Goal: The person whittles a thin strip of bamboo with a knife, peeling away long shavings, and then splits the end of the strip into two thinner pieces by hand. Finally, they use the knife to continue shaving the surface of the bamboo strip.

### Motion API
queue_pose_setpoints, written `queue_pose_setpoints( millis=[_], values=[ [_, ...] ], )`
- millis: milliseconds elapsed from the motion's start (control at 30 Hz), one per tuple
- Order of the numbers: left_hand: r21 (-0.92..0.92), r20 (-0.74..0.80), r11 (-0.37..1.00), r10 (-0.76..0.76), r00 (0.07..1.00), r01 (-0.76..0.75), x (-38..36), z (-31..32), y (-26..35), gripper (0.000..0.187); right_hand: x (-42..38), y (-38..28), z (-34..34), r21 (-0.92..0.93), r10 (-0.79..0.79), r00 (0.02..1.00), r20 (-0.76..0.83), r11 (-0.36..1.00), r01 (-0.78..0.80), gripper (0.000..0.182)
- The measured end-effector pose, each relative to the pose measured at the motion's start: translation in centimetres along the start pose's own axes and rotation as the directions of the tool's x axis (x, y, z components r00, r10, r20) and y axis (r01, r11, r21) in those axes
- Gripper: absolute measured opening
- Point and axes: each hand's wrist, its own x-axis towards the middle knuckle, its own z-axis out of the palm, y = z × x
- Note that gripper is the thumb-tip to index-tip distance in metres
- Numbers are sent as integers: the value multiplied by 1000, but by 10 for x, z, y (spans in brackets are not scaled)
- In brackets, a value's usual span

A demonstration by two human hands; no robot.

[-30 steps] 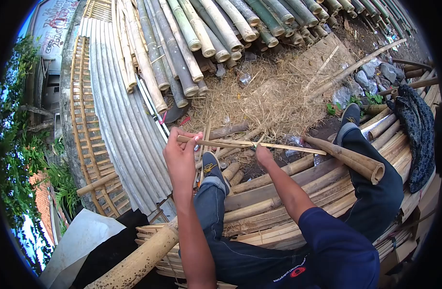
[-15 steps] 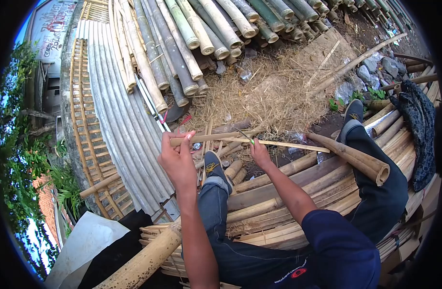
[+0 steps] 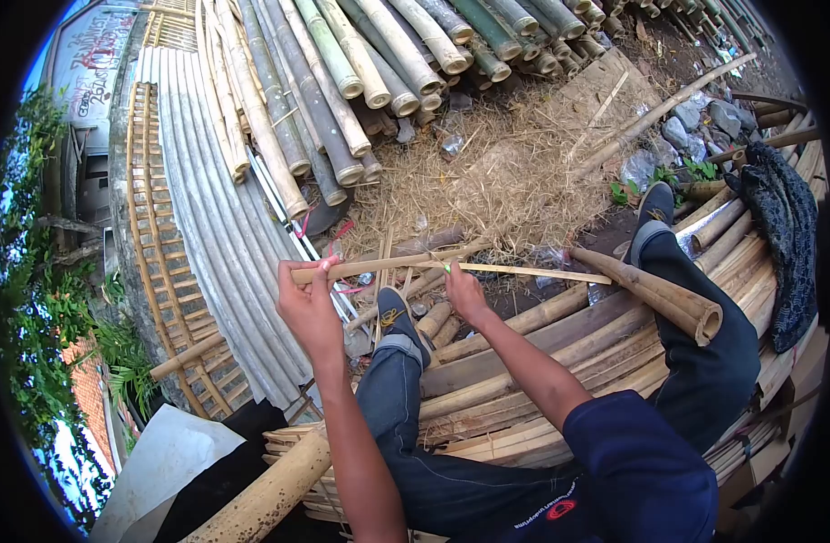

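Note:
My left hand (image 3: 308, 308) is closed on the end of a flat bamboo strip (image 3: 379, 263), thumb on top. The strip reaches across in front of me toward my right hand (image 3: 464, 294). That hand is wrapped around a small knife (image 3: 446, 266) with a bit of green at its handle; the blade lies against the strip, mostly hidden now. A thin, paler bamboo sliver (image 3: 537, 271) runs out to the right past my right fist. Below the strip, my left shoe (image 3: 394, 317) rests beside short bamboo offcuts (image 3: 436, 319).
A big stack of bamboo poles (image 3: 379, 54) lies ahead over straw-like shavings (image 3: 487, 181). Corrugated sheeting (image 3: 198, 199) and a bamboo lattice (image 3: 152, 226) stand left. Split bamboo (image 3: 523, 398) lies beneath me; a half pole (image 3: 654, 294) crosses near my right leg. Dark patterned cloth (image 3: 786, 235) hangs right.
Both hands have shifted a little to the left with the strip. The knife blade, seen pointing up-left before, shows less now. The view has also moved slightly.

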Motion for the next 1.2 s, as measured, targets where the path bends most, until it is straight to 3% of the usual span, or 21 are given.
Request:
queue_pose_setpoints(
  millis=[100, 167, 233, 300, 367, 433, 567, 667, 733, 833, 900, 967, 1033, 1100, 1167, 1200],
  values=[
    [68, -5, 997, 33, 999, -32, 3, -1, -9, 9, 22, -1, 12, -109, -107, 994, 6, 988, 107, 21],
    [132, -16, 990, 53, 998, -51, 5, -2, -8, 9, 31, -26, 4, -65, -50, 996, 78, 996, 55, 21],
    [-33, -48, 999, -15, 999, 14, 2, 0, 0, 8, 27, -47, -13, 18, -43, 993, 110, 999, 42, 21],
    [-11, -24, 1000, -9, 1000, 8, 0, 1, -3, 8, 16, -34, -11, 17, -74, 990, 120, 997, 73, 22],
    [9, 2, 1000, 13, 1000, -13, -1, -1, -4, 8, 3, -9, -12, -12, 32, 997, 69, 999, -31, 22],
    [14, 3, 999, -33, 999, 33, 3, -2, -2, 9, 10, 1, -15, -26, 22, 997, 74, 999, -20, 22],
    [72, -15, 997, 13, 1000, -12, 0, 0, -3, 8, 27, -35, -21, -107, -24, 986, 162, 993, 42, 25],
    [-22, -13, 1000, -14, 1000, 14, 2, 2, -1, 8, 27, -54, -35, -25, -72, 973, 221, 997, 80, 20],
    [28, -3, 999, 24, 1000, -24, 3, 3, -4, 7, 15, -23, -28, -157, 26, 980, 199, 988, 5, 20],
    [-14, 1, 999, -31, 1000, 31, 2, 0, -1, 8, 5, 75, -15, -321, 294, 938, 185, 920, -225, 19],
    [52, -8, 997, -51, 999, 52, 4, 2, 0, 8, 8, 87, -16, -349, 224, 966, 128, 922, -168, 19],
    [-35, -28, 998, 51, 998, -52, -1, 6, -2, 7, 7, 71, -27, -281, 163, 964, 210, 954, -100, 20],
    [-34, -22, 998, 43, 999, -44, -1, 9, -1, 8, 10, 42, -30, -199, 118, 970, 211, 977, -76, 22],
    [-21, -13, 999, 42, 999, -43, -1, 11, 3, 8, 10, 15, -32, 1, -39, 978, 207, 999, 40, 24],
    [61, 14, 997, 54, 998, -55, -3, 14, 7, 8, 12, 7, -31, 27, -44, 977, 211, 999, 39, 19],
    [65, 17, 996, 52, 998, -53, -3, 14, 8, 8, 15, 27, -18, -91, 54, 974, 220, 995, -34, 17]
  ],
)
